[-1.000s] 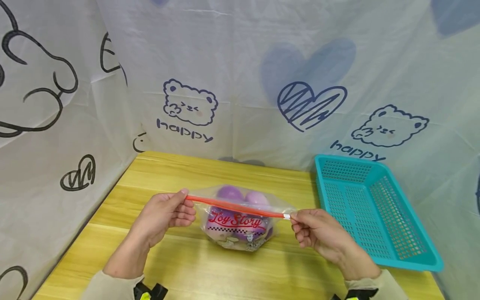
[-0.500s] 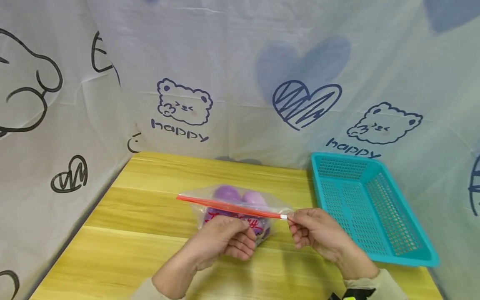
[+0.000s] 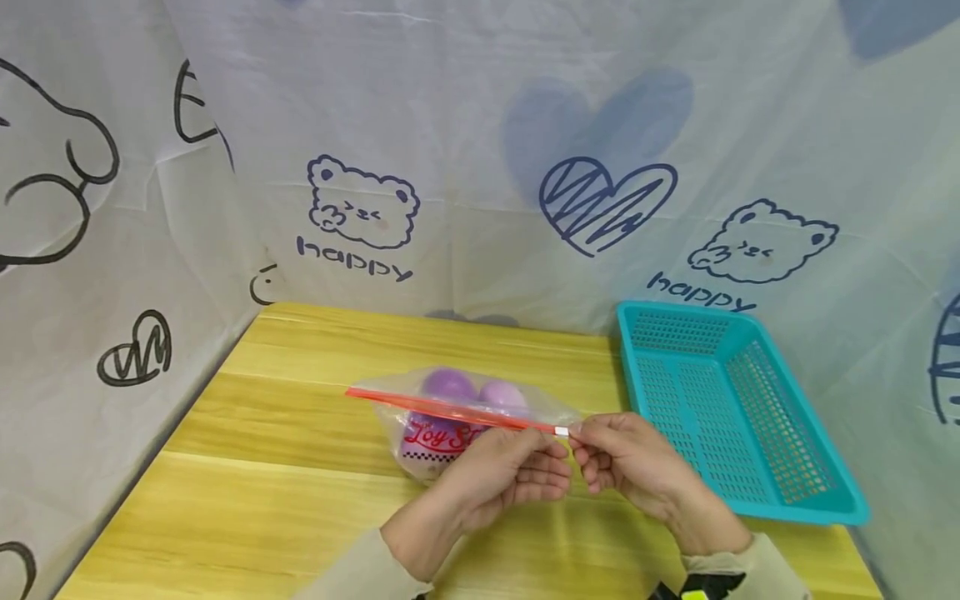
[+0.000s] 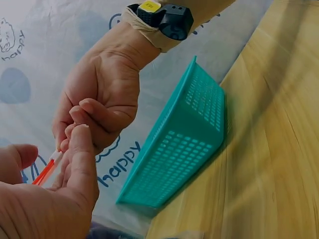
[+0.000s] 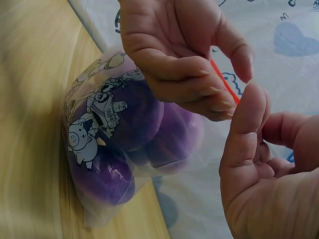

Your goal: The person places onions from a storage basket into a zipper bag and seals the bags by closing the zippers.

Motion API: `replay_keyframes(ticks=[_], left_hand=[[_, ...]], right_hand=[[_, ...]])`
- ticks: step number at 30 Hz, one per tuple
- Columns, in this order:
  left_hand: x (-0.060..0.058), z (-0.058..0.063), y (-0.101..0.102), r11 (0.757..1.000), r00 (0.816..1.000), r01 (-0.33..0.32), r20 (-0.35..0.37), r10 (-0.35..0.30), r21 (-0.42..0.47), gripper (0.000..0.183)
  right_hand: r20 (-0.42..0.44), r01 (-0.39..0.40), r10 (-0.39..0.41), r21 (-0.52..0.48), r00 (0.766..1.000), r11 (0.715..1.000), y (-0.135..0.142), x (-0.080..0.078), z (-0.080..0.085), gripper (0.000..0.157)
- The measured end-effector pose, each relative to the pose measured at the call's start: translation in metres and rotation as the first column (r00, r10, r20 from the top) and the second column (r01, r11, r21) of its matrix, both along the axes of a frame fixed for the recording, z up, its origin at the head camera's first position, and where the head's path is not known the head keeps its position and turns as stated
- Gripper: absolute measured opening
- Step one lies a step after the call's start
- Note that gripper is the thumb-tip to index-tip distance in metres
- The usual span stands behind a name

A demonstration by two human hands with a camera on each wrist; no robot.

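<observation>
A clear zip bag with red lettering and a red zip strip holds several purple balls in the middle of the table. My right hand pinches its right end, right beside a small white slider. Just left of the slider is my left hand, under the strip. In the left wrist view, the left thumb stands apart from its fingers, with the red strip between. Cartoon figures are printed on the bag in the right wrist view, and the balls bulge low inside it.
A teal plastic basket with perforated walls stands at the right of the wooden table. White cloth with printed hearts and bears hangs behind and along the left side.
The left hand has let go of the strip's left end and moved right, across the bag's front, to the slider. The right hand has kept its pinch on the right end.
</observation>
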State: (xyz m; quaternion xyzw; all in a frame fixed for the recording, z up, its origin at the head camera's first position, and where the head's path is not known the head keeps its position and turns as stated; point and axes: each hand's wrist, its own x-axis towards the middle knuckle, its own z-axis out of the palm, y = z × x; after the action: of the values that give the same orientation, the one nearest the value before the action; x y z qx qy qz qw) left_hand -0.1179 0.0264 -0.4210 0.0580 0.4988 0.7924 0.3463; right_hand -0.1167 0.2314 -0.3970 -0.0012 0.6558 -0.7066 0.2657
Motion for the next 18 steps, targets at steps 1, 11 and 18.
replay_keyframes(ticks=[1, 11, 18], left_hand=[[-0.001, 0.001, 0.001, 1.0, 1.0, -0.018, 0.018, 0.018, 0.004, 0.034], [0.0, 0.006, 0.013, 0.991, 0.989, -0.123, 0.076, 0.126, -0.044, 0.035], [0.0, 0.009, 0.012, 0.984, 0.986, -0.164, 0.027, 0.166, -0.07, 0.027]], right_hand=[[0.001, -0.005, 0.005, -0.002, 1.0, 1.0, -0.001, 0.0, 0.001, 0.019], [0.0, -0.051, 0.051, -0.028, 0.999, 0.998, -0.001, 0.001, 0.003, 0.02], [0.006, -0.041, 0.041, -0.005, 0.999, 0.999, 0.0, 0.002, 0.004, 0.021]])
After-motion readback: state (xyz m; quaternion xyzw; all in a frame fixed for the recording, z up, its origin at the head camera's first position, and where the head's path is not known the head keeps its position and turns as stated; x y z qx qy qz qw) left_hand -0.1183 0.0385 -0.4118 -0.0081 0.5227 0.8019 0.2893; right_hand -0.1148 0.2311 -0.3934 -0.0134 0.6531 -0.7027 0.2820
